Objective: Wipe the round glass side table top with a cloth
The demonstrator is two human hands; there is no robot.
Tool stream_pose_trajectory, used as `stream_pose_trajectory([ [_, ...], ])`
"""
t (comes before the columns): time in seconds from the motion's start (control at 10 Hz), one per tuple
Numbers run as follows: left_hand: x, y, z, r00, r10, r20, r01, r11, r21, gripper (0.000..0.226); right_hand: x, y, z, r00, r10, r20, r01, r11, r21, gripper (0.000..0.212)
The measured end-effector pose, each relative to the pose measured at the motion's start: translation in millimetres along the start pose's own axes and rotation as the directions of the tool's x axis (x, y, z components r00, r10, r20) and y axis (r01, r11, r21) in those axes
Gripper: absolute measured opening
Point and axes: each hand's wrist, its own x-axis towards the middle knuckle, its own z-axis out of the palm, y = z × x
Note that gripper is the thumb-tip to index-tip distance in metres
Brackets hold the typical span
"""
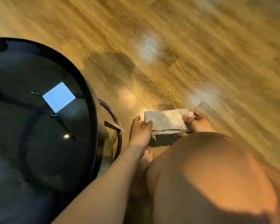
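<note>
Right of the bench [94, 101], both hands grip the folded cloth [166, 121] — left hand [140, 131], right hand [196, 122]; wiping not started, next carry it left onto glass.

side table [94, 101] at left, cloth [166, 121] to its right, above floor [200, 54]

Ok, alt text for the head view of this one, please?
Both hands, left hand and right hand, hold a folded pale cloth above the wooden floor, beside a round dark glass side table at left. The frame is motion-blurred.
</note>
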Motion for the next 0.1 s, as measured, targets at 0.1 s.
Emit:
stream_pose_trajectory([
  [0.1, 15.9, -4.7, -2.2, 0.994, -0.082, -0.069, 0.088, 0.992, 0.094, 0.064, 11.9, 13.8, 9.8, 0.985, 0.151, -0.078, -0.157, 0.984, -0.08, 0.053],
])
